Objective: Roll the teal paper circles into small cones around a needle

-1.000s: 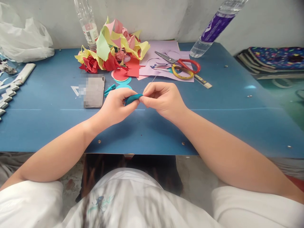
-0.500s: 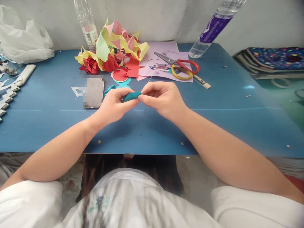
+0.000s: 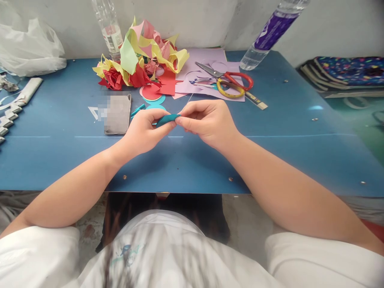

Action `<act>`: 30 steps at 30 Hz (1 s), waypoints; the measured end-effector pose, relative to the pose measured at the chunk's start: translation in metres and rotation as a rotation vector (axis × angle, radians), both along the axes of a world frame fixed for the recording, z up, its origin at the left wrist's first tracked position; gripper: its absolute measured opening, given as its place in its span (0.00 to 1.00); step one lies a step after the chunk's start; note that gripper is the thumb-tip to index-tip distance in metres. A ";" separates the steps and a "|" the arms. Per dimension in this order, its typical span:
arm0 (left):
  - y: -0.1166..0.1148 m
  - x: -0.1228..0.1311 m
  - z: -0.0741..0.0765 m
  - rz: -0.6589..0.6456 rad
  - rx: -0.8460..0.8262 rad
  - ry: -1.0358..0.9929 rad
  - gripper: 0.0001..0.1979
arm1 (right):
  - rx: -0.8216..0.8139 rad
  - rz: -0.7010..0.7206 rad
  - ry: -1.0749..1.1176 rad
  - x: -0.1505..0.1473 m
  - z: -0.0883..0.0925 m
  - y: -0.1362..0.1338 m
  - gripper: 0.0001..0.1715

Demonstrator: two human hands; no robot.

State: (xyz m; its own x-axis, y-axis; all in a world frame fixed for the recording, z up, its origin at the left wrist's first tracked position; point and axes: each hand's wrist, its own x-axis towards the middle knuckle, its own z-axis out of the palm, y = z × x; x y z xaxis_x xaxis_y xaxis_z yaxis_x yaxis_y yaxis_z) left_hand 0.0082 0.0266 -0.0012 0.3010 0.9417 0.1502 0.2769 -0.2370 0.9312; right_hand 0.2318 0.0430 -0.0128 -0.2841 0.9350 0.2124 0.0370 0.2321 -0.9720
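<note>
A folded piece of blue paper (image 3: 167,119) is held above the table between both hands. My left hand (image 3: 146,130) pinches it between thumb and fingers along its left part. At its right tip, the thumb and fingertips of my right hand (image 3: 207,122) close on the paper's edge. Just behind the hands lie blue paper circles (image 3: 156,100) and a red paper circle (image 3: 151,92), overlapping in a small pile. Part of that pile is hidden by my left hand. A phone-like grey device (image 3: 117,114) rests to the left of my left hand.
Crumpled coloured paper scraps (image 3: 144,56) are heaped at the back. Scissors (image 3: 223,78) and a cutter knife (image 3: 256,100) lie on cut purple paper (image 3: 207,56). Two plastic bottles, one with a purple label (image 3: 274,30), stand near the wall. A white plastic bag (image 3: 30,48) sits at back left.
The view has shifted slightly. Both hands keep their grip, and the blue paper looks a little more tilted between them.
</note>
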 end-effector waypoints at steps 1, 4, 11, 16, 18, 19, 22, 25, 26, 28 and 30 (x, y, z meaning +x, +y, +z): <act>0.000 0.000 0.000 -0.005 0.039 0.021 0.18 | 0.004 -0.002 0.005 0.000 -0.001 0.000 0.22; 0.000 -0.001 -0.001 -0.013 0.139 0.072 0.15 | 0.013 -0.003 0.015 0.000 -0.001 -0.001 0.20; 0.002 0.000 -0.003 -0.047 0.212 0.110 0.14 | 0.015 0.029 0.075 0.000 0.000 0.001 0.23; 0.000 0.002 -0.002 -0.050 0.247 0.112 0.14 | -0.004 0.060 0.124 -0.001 0.000 0.003 0.29; -0.001 0.002 0.001 -0.042 0.231 0.105 0.14 | -0.011 0.071 0.129 -0.001 0.000 0.002 0.30; -0.002 0.003 0.002 -0.038 0.209 0.101 0.14 | -0.018 0.075 0.128 -0.002 0.000 0.001 0.30; -0.003 0.002 0.006 -0.029 0.079 0.070 0.12 | -0.034 0.075 0.107 -0.001 0.000 0.000 0.27; -0.002 0.001 0.005 -0.041 -0.072 -0.032 0.08 | -0.027 0.073 0.074 0.002 0.000 -0.001 0.20; -0.001 0.000 0.004 -0.050 -0.108 -0.073 0.08 | -0.021 0.074 0.060 0.002 0.000 -0.001 0.19; 0.001 0.000 0.002 -0.068 -0.160 -0.130 0.07 | -0.008 0.078 0.032 0.003 0.001 -0.001 0.17; 0.002 0.000 0.001 -0.070 -0.198 -0.148 0.07 | 0.007 0.078 0.012 0.003 0.003 -0.001 0.17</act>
